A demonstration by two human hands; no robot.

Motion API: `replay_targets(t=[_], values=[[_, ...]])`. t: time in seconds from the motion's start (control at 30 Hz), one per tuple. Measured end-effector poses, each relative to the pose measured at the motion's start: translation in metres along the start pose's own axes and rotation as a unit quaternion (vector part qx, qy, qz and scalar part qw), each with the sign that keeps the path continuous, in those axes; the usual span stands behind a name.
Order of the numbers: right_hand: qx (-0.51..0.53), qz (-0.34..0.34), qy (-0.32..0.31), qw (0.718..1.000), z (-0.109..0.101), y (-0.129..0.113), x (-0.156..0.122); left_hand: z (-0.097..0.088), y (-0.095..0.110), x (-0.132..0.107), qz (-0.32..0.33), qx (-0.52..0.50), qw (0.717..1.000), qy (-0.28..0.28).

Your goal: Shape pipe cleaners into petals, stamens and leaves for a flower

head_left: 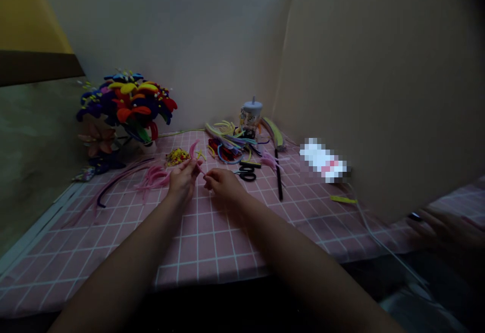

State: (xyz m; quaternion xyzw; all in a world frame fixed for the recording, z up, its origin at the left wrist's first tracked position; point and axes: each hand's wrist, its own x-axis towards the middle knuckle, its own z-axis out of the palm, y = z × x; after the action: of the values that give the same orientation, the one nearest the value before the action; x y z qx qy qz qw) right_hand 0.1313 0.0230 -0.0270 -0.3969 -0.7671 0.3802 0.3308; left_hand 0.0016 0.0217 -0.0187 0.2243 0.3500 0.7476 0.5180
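Note:
A bent pink pipe cleaner [194, 149] rises from the fingers of my left hand [182, 181], which pinch it above the table. My right hand [224, 184] is closed on the lower end of the same strip, close beside the left. More pink pipe cleaners, shaped into petals [154, 177], lie left of my left hand. A pile of small yellow and red flower stamens [178, 156] sits just behind it. Black-handled scissors [248, 174] rest right of my right hand, with another pink shaped bundle [270, 160] beyond them.
A bouquet of colourful pipe-cleaner flowers [132, 103] stands at the back left. Loose pipe cleaners [231, 141] are heaped near a lidded cup [251, 115]. A lit phone [324, 161] leans by the right-hand panel [379, 95]. Another person's hand [450, 229] shows at far right, near a cable [379, 242].

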Motion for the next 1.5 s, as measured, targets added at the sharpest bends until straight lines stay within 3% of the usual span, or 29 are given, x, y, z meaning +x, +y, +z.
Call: replay_targets(t=[0.1, 0.23, 0.37, 0.47, 0.6, 0.83, 1.03, 1.33, 1.5], values=[[-0.071, 0.002, -0.003, 0.997, -0.001, 0.003, -0.002, -0.006, 0.006, 0.007, -0.001, -0.015, 1.000, 0.000], [-0.039, 0.005, 0.015, 0.999, -0.005, 0.007, 0.002, -0.012, 0.012, 0.010, -0.022, 0.002, 1.000, -0.020], [0.154, 0.071, 0.012, 0.985, -0.013, 0.005, 0.006, -0.010, 0.012, 0.006, -0.043, 0.024, 0.998, -0.045], [0.319, 0.128, -0.033, 0.939, -0.017, 0.001, 0.004, -0.008, 0.010, 0.001, -0.057, 0.041, 0.994, -0.085], [0.404, 0.138, -0.118, 0.896, -0.018, 0.000, -0.001, -0.006, 0.007, -0.004, -0.069, 0.062, 0.984, -0.151], [0.462, 0.145, -0.147, 0.863, -0.017, 0.003, -0.001, -0.001, 0.008, -0.012, -0.107, 0.041, 0.982, -0.147], [0.493, 0.136, -0.185, 0.839, -0.019, -0.001, -0.003, 0.003, 0.012, -0.014, -0.092, 0.027, 0.983, -0.157], [0.504, 0.163, -0.187, 0.828, -0.019, -0.003, -0.005, 0.004, 0.013, -0.014, -0.090, 0.028, 0.986, -0.141], [0.502, 0.143, -0.178, 0.834, -0.018, -0.002, -0.004, 0.005, 0.013, -0.014, -0.094, 0.014, 0.987, -0.126]])
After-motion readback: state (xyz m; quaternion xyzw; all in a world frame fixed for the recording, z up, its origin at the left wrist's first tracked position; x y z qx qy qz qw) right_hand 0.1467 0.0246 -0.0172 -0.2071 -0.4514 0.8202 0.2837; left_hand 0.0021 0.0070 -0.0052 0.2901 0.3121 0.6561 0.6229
